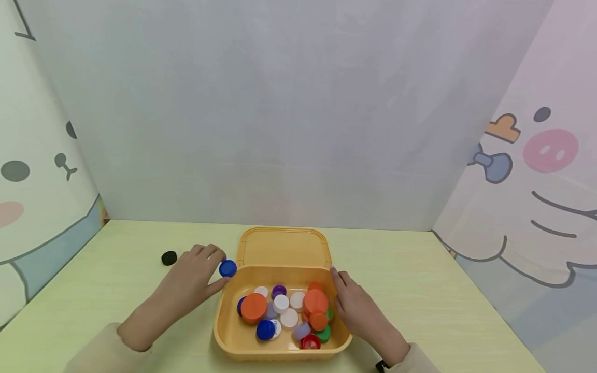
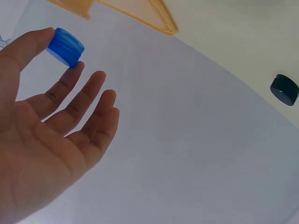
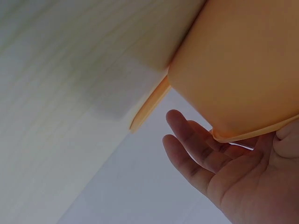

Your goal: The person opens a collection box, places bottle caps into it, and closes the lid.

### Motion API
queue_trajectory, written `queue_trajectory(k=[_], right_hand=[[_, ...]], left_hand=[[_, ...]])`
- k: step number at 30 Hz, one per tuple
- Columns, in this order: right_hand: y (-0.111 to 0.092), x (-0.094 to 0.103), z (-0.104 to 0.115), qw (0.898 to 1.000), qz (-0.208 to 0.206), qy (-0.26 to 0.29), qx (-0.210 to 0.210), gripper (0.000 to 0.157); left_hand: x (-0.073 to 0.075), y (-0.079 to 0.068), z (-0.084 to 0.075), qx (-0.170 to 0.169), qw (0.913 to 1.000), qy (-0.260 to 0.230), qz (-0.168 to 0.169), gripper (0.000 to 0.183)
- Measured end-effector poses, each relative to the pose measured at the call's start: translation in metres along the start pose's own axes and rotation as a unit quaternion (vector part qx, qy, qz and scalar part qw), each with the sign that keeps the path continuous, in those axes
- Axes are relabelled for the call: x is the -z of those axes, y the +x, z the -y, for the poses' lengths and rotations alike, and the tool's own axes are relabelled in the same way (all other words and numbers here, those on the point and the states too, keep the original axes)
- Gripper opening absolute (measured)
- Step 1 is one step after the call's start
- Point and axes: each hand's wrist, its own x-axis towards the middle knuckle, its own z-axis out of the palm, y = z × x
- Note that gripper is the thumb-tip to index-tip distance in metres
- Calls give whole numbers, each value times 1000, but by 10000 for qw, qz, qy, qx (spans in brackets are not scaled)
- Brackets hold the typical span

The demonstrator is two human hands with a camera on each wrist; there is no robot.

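My left hand pinches a blue bottle cap between thumb and index finger, just off the left rim of a yellow plastic box. In the left wrist view the other fingers of that hand are loosely bent, apart from the blue cap. Inside the box lie several caps: orange, white, blue, purple, green and red. Against the box's right rim rests my right hand, its visible fingers extended in the right wrist view.
A black cap lies on the pale table, left of the box and beyond the left wrist. The box's lid is folded back behind it. A grey backdrop and printed side panels surround the table.
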Motion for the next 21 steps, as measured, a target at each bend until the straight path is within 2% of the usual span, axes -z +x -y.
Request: queue_trajectory(k=[6, 12, 21], right_hand=[[0, 0, 0, 10000, 24, 6, -13, 50], [0, 0, -1, 10000, 57, 28, -19, 50], [-1, -1, -1, 10000, 36, 24, -6, 50]], left_hand=[[4, -6, -21, -344, 9989, 0, 331, 38], [2, -11, -34, -618, 9952, -138, 744, 38], [4, -14, -46, -720, 9827, -297, 1682, 45]])
